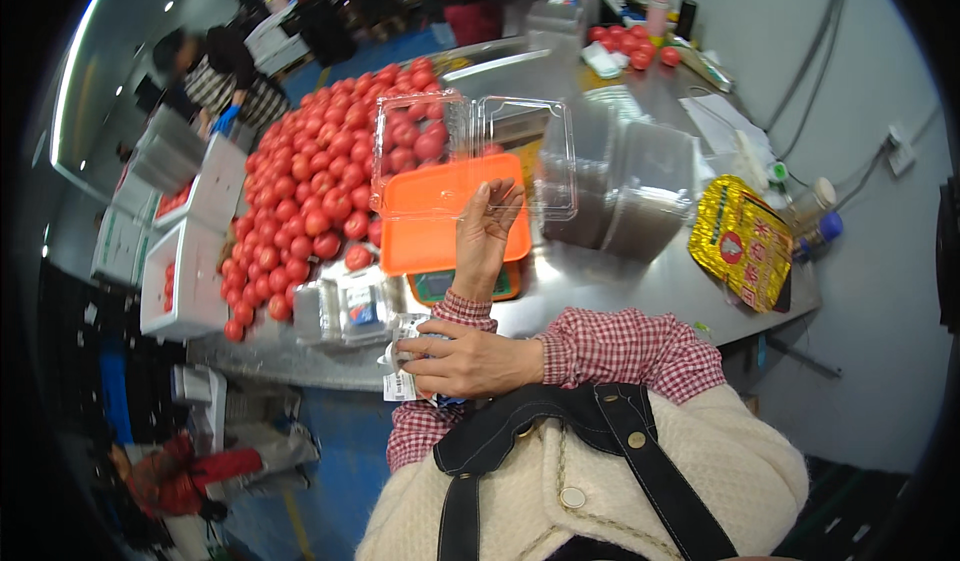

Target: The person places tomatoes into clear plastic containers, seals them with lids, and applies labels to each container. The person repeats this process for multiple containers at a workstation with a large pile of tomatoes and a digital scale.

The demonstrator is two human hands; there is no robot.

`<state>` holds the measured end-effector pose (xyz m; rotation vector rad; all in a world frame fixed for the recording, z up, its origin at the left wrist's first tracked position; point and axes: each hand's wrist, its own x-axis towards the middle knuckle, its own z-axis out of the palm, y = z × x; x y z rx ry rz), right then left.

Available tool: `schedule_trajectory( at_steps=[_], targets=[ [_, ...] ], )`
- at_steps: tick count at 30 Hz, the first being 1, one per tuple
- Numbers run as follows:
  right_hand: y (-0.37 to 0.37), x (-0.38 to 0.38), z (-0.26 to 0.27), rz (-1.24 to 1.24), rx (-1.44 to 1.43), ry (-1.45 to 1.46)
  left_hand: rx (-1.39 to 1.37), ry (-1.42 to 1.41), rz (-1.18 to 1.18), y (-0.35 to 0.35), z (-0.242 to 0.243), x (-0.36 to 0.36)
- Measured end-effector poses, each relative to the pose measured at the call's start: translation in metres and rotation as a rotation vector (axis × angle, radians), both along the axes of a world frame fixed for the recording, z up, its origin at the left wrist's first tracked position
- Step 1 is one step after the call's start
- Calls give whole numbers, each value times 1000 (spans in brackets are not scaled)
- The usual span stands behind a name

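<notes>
My left hand (491,223) is raised at the near edge of an open clear plastic clamshell box (523,212), with thumb and fingers at its middle. The box hangs over an orange tray (420,250) on a scale (435,286). My right hand (472,362) crosses over my left forearm, its fingers curled on a bunch of printed labels (403,385); the grip is partly hidden. Left of the tray lies a large heap of tomatoes (315,178). Closed clear boxes (360,310), one with a blue and red label, rest near the table's front edge.
Nested clear boxes (649,186) stand right of the scale, beside a gold foil bag (742,242). White foam boxes (184,283) are at the left. A steel table (555,280) bears these goods. A person (225,77) is at the back left, another (176,475) at the lower left.
</notes>
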<state>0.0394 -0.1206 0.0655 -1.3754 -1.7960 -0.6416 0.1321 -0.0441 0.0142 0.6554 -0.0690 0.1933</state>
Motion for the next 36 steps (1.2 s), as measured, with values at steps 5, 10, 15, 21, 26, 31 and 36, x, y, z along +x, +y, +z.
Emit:
schedule_trajectory(
  at_steps=[5,10,15,21,26,31,36],
  targets=[
    [-85,36,30,11,-355,171,-5,87,-199,-79,4,37],
    [-150,117,67,-587,-190,327,290,-52,-116,-142,-17,52],
    [-129,207,19,-1106,-480,332,-3,264,-440,-152,-18,45],
    [-116,241,22,-796,-782,239,428,163,-643,-44,-42,-31],
    [-130,268,15,-944,-867,456,1250,532,811,169,-81,-111],
    [-125,231,-4,-944,-602,269,1730,1494,1070,288,-96,-179],
    [-76,144,-3,-566,-161,293,1800,1517,840,305,-89,-188]
  ],
)
